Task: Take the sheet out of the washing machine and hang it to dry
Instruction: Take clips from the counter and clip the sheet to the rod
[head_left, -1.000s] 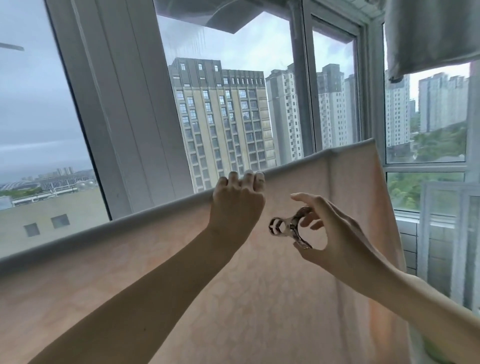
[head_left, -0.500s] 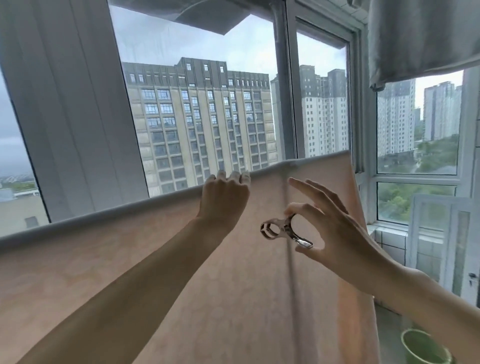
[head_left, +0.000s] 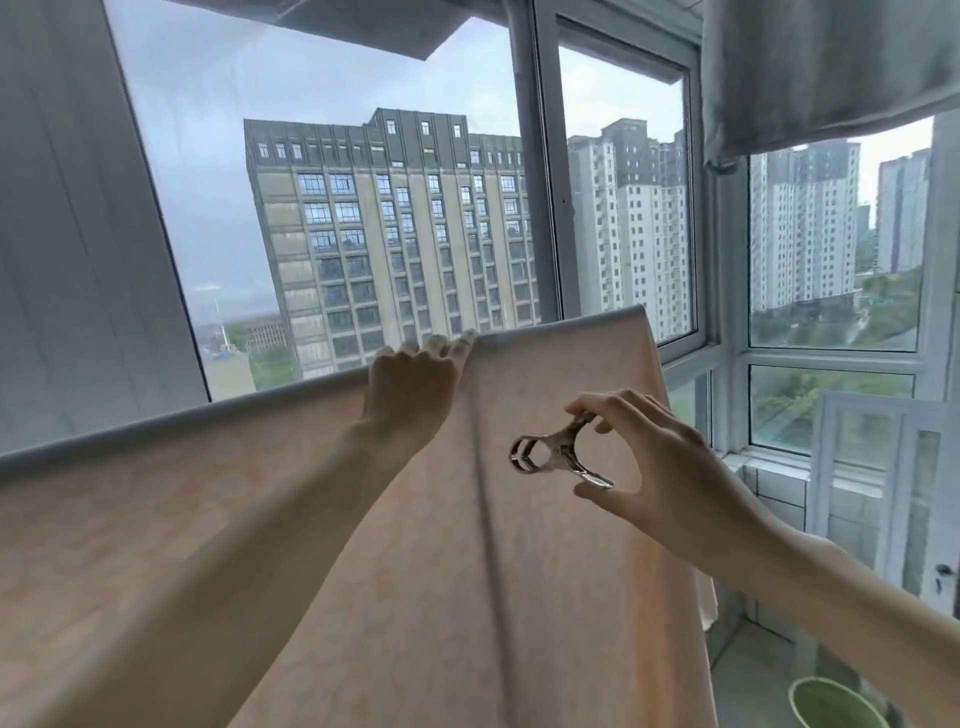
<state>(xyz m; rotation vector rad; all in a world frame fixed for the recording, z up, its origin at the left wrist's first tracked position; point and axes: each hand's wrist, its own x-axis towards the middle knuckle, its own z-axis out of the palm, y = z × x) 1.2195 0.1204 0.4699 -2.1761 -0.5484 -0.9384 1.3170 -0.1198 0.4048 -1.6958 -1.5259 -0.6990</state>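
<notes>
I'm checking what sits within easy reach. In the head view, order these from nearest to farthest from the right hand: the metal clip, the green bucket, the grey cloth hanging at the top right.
1. Shiny metal clip: pinched in the right hand.
2. Green bucket: below, lower right corner.
3. Grey hanging cloth: overhead, top right.

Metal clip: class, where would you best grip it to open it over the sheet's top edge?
Pinch the metal clip by its two splayed handle arms, from the right as the right hand does; the ring-shaped jaws then point left toward the sheet.
</notes>
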